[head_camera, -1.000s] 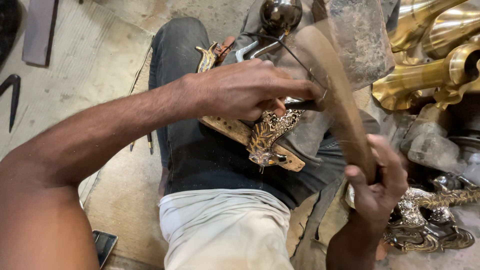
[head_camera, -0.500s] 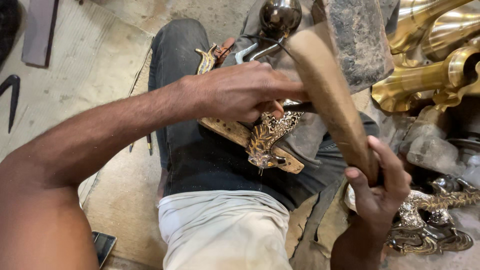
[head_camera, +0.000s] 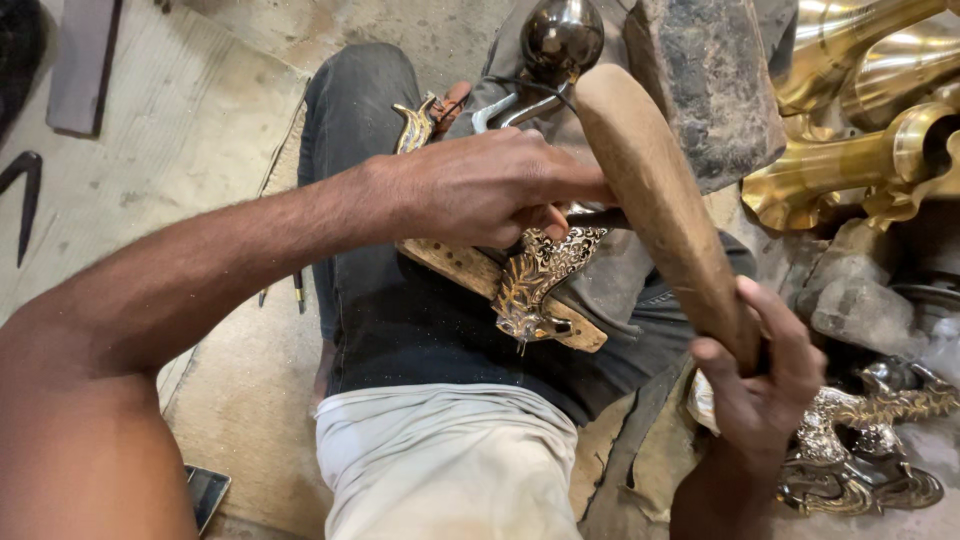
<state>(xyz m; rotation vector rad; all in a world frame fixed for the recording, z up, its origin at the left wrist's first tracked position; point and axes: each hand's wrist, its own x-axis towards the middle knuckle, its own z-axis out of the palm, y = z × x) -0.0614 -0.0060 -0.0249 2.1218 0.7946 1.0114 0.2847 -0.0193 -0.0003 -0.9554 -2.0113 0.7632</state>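
the ornate brass casting (head_camera: 535, 280) lies near the middle of the scene, on a wooden strip (head_camera: 470, 270) that runs slantwise across the lap from far left to near right. the casting is gold and dark, covered in leafy scrollwork, its wider end toward the far side and its narrow tip pointing near. the strip is pale brown with small holes along it. a thin dark metal tool (head_camera: 595, 215) is pressed to the casting's far end, its shaft mostly hidden. the wooden mallet (head_camera: 665, 210) is a thick, smooth, tan club, tilted with its rounded head far and left, its handle end near and right, raised just above the tool.
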